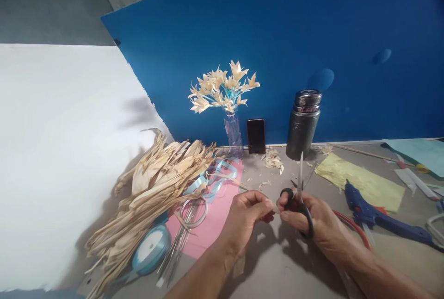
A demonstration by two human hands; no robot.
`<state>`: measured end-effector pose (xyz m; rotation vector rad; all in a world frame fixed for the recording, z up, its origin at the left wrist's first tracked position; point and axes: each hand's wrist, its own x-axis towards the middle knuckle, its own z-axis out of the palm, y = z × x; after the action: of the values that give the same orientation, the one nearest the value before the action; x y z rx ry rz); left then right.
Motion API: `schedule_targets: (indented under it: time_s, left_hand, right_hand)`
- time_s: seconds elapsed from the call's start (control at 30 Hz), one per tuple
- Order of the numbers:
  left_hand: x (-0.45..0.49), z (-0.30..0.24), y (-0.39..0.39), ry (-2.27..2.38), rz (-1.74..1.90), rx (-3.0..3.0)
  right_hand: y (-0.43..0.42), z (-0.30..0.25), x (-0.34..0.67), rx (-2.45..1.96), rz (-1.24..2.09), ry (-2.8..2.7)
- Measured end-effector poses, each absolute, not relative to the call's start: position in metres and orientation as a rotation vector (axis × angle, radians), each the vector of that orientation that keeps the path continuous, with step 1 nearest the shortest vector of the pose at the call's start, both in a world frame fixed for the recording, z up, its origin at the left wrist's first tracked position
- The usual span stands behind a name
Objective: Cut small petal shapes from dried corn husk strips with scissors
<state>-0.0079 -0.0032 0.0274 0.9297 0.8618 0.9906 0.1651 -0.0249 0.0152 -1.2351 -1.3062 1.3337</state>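
Observation:
My right hand [317,218] has its fingers through and around the black handles of a pair of scissors [301,178], whose blades point up and away from me. Just to its left, my left hand [248,211] is closed in a pinch, with the fingertips close to those of my right hand. A small pale piece [276,208] shows between the two hands; it looks like corn husk, though most of it is hidden. Behind them, husk scraps [273,160] lie on the grey table [267,266].
At left lie dried corn husks [163,174], a blue ribbon roll [151,249], wires [178,248] and pink paper [204,239]. A bottle of husk flowers [233,132], a phone [255,136] and a dark flask [303,125] stand behind. A blue glue gun [378,218] lies right.

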Motion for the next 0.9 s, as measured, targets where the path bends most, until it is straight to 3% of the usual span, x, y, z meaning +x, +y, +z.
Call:
schedule_targets:
  time_s: [0.53,0.9]
  left_hand:
    - [-0.002,0.023,-0.008,0.834,0.922,0.938]
    - [-0.005,0.022,-0.002,0.654,0.958,0.596]
  right_hand:
    - [-0.029,0.024,0.162,-1.151,1.47,-1.249]
    - [-0.022,0.005,0.172,-0.956,1.52,-1.182]
